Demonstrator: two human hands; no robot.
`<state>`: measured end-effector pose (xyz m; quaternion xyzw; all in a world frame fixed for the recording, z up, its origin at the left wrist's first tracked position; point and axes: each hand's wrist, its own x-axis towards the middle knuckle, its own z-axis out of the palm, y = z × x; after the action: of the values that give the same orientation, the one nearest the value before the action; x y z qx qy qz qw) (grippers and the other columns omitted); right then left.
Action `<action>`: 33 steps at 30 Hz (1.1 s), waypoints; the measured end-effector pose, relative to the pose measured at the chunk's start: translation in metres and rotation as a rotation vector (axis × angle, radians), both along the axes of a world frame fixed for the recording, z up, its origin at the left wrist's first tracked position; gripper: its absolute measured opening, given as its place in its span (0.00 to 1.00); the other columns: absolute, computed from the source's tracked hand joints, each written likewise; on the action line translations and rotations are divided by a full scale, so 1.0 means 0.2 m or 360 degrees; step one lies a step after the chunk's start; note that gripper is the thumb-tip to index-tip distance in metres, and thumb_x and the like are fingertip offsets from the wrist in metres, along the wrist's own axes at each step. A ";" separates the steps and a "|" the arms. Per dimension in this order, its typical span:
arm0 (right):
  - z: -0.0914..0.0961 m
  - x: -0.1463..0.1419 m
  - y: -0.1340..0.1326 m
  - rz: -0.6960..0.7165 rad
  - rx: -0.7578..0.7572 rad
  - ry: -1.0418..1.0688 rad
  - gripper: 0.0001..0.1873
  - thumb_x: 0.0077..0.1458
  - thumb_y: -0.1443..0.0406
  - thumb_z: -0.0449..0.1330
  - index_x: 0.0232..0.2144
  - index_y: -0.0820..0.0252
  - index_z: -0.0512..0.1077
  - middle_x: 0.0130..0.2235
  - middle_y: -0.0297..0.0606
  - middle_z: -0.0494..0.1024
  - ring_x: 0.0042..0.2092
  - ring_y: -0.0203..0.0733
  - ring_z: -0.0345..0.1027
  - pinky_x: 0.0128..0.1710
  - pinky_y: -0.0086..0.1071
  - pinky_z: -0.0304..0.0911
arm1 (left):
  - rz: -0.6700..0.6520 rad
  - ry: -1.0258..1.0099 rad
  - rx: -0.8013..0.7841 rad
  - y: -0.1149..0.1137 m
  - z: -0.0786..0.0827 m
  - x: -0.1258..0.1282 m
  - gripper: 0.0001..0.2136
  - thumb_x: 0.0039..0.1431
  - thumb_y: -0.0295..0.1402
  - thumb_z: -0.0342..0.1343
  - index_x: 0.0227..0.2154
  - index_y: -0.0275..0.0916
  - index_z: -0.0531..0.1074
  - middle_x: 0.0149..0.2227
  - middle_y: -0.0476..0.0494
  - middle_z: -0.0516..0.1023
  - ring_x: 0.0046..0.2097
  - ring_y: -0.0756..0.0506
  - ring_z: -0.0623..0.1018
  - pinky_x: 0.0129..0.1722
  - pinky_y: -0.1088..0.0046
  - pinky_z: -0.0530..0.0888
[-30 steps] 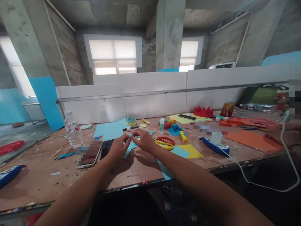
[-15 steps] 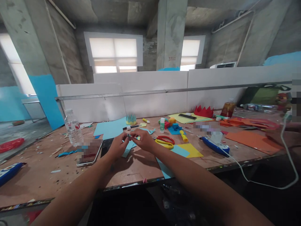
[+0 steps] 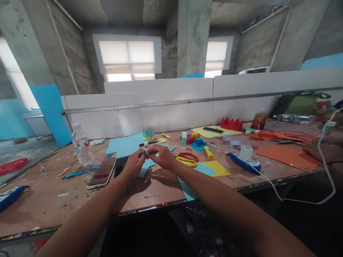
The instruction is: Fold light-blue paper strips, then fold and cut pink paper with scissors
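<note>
My left hand [image 3: 133, 165] and my right hand [image 3: 163, 157] meet just above the wooden table [image 3: 53, 200], fingertips pinched together on a small piece of light blue paper [image 3: 145, 152]. Under the hands lies a light blue paper sheet [image 3: 146, 168]. A phone [image 3: 99, 173] and a dark phone [image 3: 121, 166] lie just left of my left hand. Scissors with red and yellow handles [image 3: 187, 159] rest right of my right hand.
A water bottle [image 3: 81, 145] stands at the left. Blue card [image 3: 124, 145], a small blue paper crown [image 3: 148, 134], glue sticks [image 3: 183, 140], yellow paper [image 3: 216, 167], a red crown [image 3: 231, 124], orange sheets [image 3: 288, 156] and a blue power strip [image 3: 245, 163] with white cable cover the table. White boards stand behind.
The hands stay together on the small blue piece, shifted slightly up and left in view as the camera tilted; the fingers have reworked their pinch.
</note>
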<state>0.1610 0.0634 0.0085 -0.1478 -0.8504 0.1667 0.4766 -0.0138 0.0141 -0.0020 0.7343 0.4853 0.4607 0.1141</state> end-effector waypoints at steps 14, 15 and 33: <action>0.00 0.01 0.04 -0.0097 0.0098 -0.0067 0.07 0.60 0.67 0.61 0.39 0.57 0.80 0.40 0.39 0.81 0.43 0.42 0.73 0.47 0.34 0.65 | -0.0059 -0.0032 -0.0042 0.00 -0.02 0.00 0.15 0.66 0.41 0.42 0.30 0.40 0.69 0.26 0.49 0.74 0.29 0.47 0.74 0.30 0.71 0.68; 0.00 0.01 0.04 -0.0095 0.0098 -0.0067 0.08 0.60 0.67 0.61 0.39 0.57 0.80 0.41 0.39 0.81 0.44 0.42 0.73 0.47 0.34 0.66 | -0.0063 -0.0032 -0.0047 0.01 -0.02 0.00 0.15 0.67 0.41 0.42 0.30 0.40 0.69 0.26 0.49 0.74 0.29 0.47 0.74 0.30 0.71 0.69; -0.02 -0.02 0.02 -0.0197 -0.0477 0.0165 0.14 0.56 0.61 0.63 0.43 0.61 0.79 0.35 0.40 0.83 0.35 0.42 0.77 0.37 0.32 0.70 | 0.0137 0.0221 0.0009 0.00 -0.01 0.01 0.13 0.65 0.40 0.46 0.31 0.41 0.71 0.28 0.47 0.76 0.32 0.45 0.75 0.34 0.70 0.67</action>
<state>0.1578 0.0673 0.0044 -0.2607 -0.7796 0.2694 0.5017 -0.0115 0.0142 -0.0032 0.7432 0.5220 0.4145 0.0583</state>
